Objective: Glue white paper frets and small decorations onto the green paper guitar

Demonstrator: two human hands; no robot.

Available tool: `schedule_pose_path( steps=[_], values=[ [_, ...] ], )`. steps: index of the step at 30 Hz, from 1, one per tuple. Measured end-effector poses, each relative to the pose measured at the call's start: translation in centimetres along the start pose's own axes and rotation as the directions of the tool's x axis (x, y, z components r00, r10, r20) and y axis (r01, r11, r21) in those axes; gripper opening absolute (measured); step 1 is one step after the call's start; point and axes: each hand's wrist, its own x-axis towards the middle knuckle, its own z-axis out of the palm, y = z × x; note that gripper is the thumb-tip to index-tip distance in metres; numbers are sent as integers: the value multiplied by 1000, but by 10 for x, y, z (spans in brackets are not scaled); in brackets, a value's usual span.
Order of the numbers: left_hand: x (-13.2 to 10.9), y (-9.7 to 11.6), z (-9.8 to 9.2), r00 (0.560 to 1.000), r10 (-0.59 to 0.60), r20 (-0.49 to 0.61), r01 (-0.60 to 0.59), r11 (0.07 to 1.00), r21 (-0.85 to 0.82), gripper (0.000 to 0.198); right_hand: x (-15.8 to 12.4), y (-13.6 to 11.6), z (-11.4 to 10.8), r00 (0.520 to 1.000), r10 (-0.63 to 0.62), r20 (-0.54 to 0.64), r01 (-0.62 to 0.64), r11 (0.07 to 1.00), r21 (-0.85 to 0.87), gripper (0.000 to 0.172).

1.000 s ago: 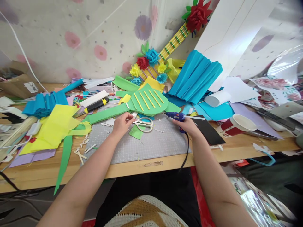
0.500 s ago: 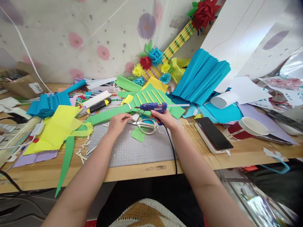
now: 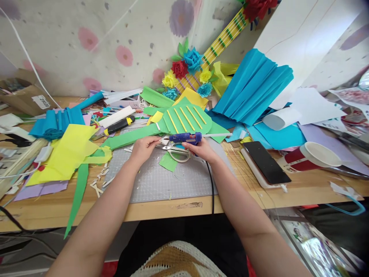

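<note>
My right hand grips a blue glue gun, its nozzle pointing left toward my left hand. My left hand pinches a small white piece at the lower edge of a green paper guitar shape with yellow strips across its body. White-handled scissors lie on the grey cutting mat between both hands, beside a green paper scrap. The gun's black cord runs down over the table edge.
A black phone and a red paper cup lie to the right. Folded blue paper, a yellow paper guitar with paper flowers, a yellow sheet, a utility knife and scraps crowd the wooden table.
My right hand carried the glue gun from the right side beside the phone leftward to the guitar shape's lower edge, close to my left hand. The camera tilted slightly.
</note>
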Motion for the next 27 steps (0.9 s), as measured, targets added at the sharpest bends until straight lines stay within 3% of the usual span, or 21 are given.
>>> schedule_pose_path(
  steps=[4, 8, 12, 16, 22, 27],
  values=[
    [0, 0, 0, 997, -65, -32, 66, 998, 14, 21, 1, 2, 3, 998, -28, -51, 28, 1000, 5, 45],
    [1, -1, 4, 984, -176, -7, 170, 961, -219, 22, 0, 0, 9, 997, -15, -82, 21, 997, 74, 45],
    [1, 4, 10, 947, -311, 81, 300, 765, -569, 43, -1, -4, 15, 994, 25, -102, -13, 994, 112, 42],
    [0, 12, 11, 888, -417, 193, 424, 581, -695, 35, 0, -8, 17, 987, 49, -152, -24, 987, 159, 41],
    [2, 14, 4, 856, -416, 308, 479, 412, -775, 34, 1, -8, 14, 982, 53, -180, -26, 989, 146, 43],
    [2, 17, 0, 851, -335, 404, 515, 385, -766, 44, 3, -5, 15, 977, 76, -202, -38, 982, 182, 43]
  ],
)
